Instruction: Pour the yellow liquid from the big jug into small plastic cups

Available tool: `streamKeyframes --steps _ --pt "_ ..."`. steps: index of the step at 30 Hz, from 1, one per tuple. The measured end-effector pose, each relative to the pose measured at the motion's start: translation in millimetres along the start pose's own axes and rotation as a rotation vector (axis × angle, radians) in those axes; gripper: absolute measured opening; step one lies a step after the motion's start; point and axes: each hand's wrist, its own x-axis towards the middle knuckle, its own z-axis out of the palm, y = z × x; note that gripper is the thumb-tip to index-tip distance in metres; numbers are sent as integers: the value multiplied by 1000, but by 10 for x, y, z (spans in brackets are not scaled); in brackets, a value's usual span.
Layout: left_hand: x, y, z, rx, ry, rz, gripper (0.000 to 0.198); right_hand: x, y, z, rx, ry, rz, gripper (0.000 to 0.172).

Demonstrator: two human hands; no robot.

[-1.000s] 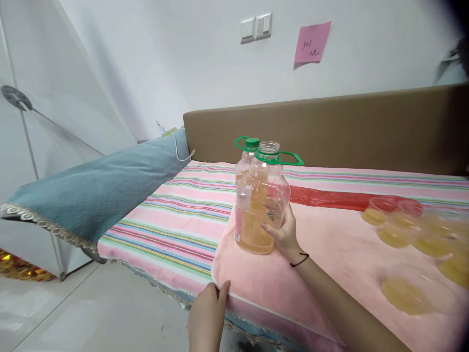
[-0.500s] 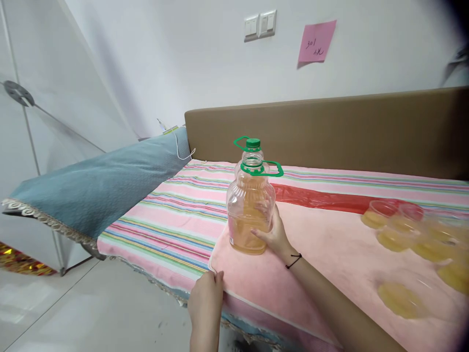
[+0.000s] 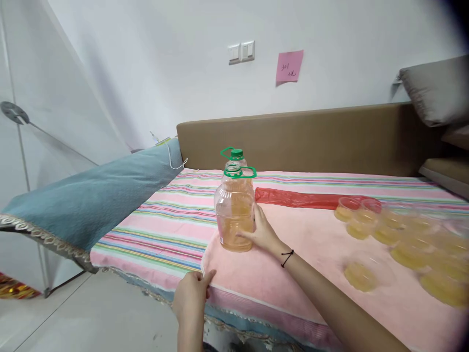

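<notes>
My right hand (image 3: 264, 235) is wrapped around the lower right side of a large clear plastic bottle (image 3: 234, 220), partly filled with amber liquid. That bottle stands upright, its mouth uncapped, with a green ring handle at the neck. Directly behind it is another bottle with a green cap (image 3: 237, 153), mostly hidden. Down at the bed's front edge, my left hand (image 3: 191, 296) has its fingers curled at the border of a pink cloth (image 3: 300, 239), thumb on top. Several clear plastic cups (image 3: 361, 276) with yellow liquid stand on the cloth to the right.
A red plastic strip (image 3: 293, 197) lies behind the cloth on the striped sheet (image 3: 164, 230). Beyond is a brown headboard (image 3: 311, 142); a blue-covered bed end (image 3: 98, 183) rises at left. A grey cushion (image 3: 436, 90) sits at far right. Tiled floor (image 3: 91, 313) shows below.
The view has swung right and up, bringing in the cushion and more cups. My right hand stays on the bottle. My left thumb and forefinger look slightly farther apart at the cloth's edge.
</notes>
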Motion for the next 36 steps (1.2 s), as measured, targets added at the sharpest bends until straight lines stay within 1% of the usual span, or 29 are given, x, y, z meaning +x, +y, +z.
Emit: streamKeyframes --steps 2,3,5,7,10,12,14,16,18,20,21,22,24,25,26,27,28,30,31,33,35,36 --pt "43 -39 25 -20 13 31 49 -101 -96 -90 -38 -36 26 122" --pt "70 -52 45 -31 19 58 47 -169 -155 -157 -53 -49 37 124" --pt "120 -59 88 -11 42 120 39 -334 -287 -340 -88 -76 61 121" --pt "147 -38 119 43 102 158 32 -526 -418 -583 -126 -102 98 116" --pt "135 19 121 89 202 167 25 -845 -571 -1016 -174 -105 133 110" --pt "113 51 104 89 235 157 21 -1061 -633 -1316 -194 -76 138 107" --pt "102 71 92 62 245 137 19 -1267 -665 -1608 -218 -38 147 102" --pt "108 80 90 10 224 107 21 -1451 -669 -1883 -239 32 156 96" --pt "119 86 93 -31 185 80 23 -1608 -646 -2131 -245 132 166 90" --pt "115 96 89 -41 163 51 22 -1738 -591 -2340 -236 235 192 83" --pt "100 105 84 -40 175 24 23 -1794 -552 -2425 -227 277 213 80" --pt "75 118 79 -35 210 -6 27 -1845 -506 -2494 -216 310 233 77" --pt "-15 168 85 -8 330 -52 43 -1936 -393 -2585 -190 345 270 71" --pt "-80 212 105 10 398 -51 49 -1975 -329 -2606 -174 352 288 69" --pt "-160 272 143 21 460 -17 51 -2009 -263 -2614 -154 355 307 66" --pt "-252 351 204 19 503 40 51 -2038 -196 -2611 -130 355 326 64" --pt "-355 453 292 -14 521 127 48 -2063 -131 -2601 -96 356 347 61" --pt "-587 716 543 -183 520 361 42 -2095 -21 -2571 -13 376 390 54" --pt "-707 872 701 -287 462 479 40 -2103 21 -2559 25 389 410 51" --pt "-927 1203 1042 -467 285 665 36 -2109 67 -2548 77 415 443 45" --pt "-1092 1517 1364 -569 138 856 34 -2108 64 -2559 91 418 469 41" --pt "-1148 1655 1501 -578 68 913 40 -2107 48 -2568 94 411 481 38"
